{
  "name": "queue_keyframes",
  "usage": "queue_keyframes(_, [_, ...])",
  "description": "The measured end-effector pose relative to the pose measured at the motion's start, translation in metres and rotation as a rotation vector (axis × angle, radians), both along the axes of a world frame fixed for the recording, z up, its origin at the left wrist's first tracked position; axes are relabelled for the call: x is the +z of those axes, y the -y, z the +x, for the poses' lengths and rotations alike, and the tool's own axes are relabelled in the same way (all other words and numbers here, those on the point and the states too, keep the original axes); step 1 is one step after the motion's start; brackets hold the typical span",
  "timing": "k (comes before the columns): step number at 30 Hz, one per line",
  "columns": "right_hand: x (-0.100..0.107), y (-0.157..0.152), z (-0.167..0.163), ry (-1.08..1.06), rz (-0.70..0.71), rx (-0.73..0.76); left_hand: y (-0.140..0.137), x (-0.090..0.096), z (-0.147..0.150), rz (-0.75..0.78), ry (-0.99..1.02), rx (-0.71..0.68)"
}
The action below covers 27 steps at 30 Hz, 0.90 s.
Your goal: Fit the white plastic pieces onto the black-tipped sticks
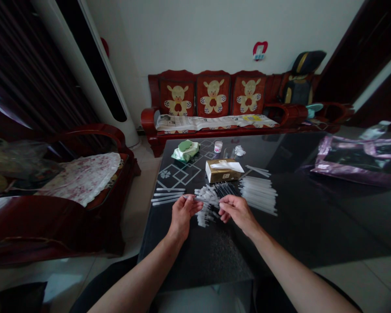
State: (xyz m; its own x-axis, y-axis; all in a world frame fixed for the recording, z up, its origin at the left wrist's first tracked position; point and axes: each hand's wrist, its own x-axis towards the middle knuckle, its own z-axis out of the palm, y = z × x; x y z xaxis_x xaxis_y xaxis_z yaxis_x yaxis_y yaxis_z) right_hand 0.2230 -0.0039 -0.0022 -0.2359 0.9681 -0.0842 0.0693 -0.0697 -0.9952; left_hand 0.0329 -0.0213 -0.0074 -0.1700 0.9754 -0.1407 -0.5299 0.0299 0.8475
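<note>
Over the black table (pixel 215 256), my left hand (pixel 183 214) is closed on a thin pale tube, like a pen barrel (pixel 195 198), which points toward my other hand. My right hand (pixel 233 210) pinches at the tube's far end; what its fingertips hold is too small to make out. Below and between both hands lies a pile of small whitish translucent pieces (pixel 203 217). Behind the right hand is a bunch of thin black sticks (pixel 225 188), like pen refills. A row of pale tubes (pixel 258 195) lies to the right, and several similar tubes (pixel 166 195) lie on the left.
A gold tissue box (pixel 224 175) stands behind the pile. Farther back are a green wipes pack (pixel 185 150), a small white jar (pixel 218 147) and a crumpled white tissue (pixel 240 151). A clear bag with purple edges (pixel 345 169) rests on the right. A wooden sofa (pixel 211 93) stands beyond.
</note>
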Motion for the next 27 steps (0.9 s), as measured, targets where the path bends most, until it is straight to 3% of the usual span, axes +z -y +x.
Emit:
queue_keyframes(5, [-0.0003,-0.0002,-0.0016,0.037,-0.077,0.003,-0.0005,0.0008,0.0001,-0.005,0.012,0.008])
queue_keyframes(10, [0.0009,-0.0001,-0.0001,0.01,-0.018,0.01,-0.0012,-0.0006,-0.001,-0.005,0.007,0.017])
queue_keyframes(17, [0.0002,0.0014,-0.0024,0.033,-0.078,0.016,-0.0016,-0.0011,-0.0016,-0.001,0.003,0.007])
queue_keyframes(23, [0.0026,0.0006,0.0006,0.004,0.009,0.014,-0.0023,-0.0022,-0.0017,-0.002,-0.002,0.011])
queue_keyframes(27, [0.0007,0.0,-0.0008,0.039,-0.021,0.025,-0.0007,-0.0015,-0.0005,0.002,-0.01,-0.005])
